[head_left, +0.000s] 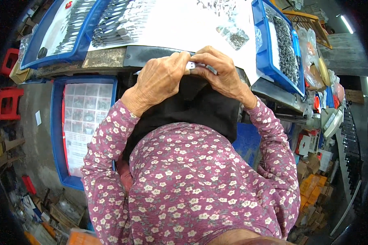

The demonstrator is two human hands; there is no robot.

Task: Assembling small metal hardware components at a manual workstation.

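Observation:
Close together at the table's near edge, both my hands are closed on one small white part [191, 65] with a dark dot on it. My left hand [157, 79] wraps its fingers round the part's left side, and a thin pale tip shows beyond that hand. From the right, my right hand [223, 73] pinches the other end between thumb and fingers. Most of the part is hidden by the fingers, so its kind does not show. Beyond my hands lies a heap of slender metal and white pieces [129, 24] on the white-covered table [176, 30].
A blue tray [65, 60] with rows of slender silvery pieces stands at the table's left. At its right, another blue tray [270, 67] holds small dark parts. A pile of small metal parts [236, 40] lies nearby. Lower left is a blue crate [58, 134]; red stools [8, 102] stand farther left.

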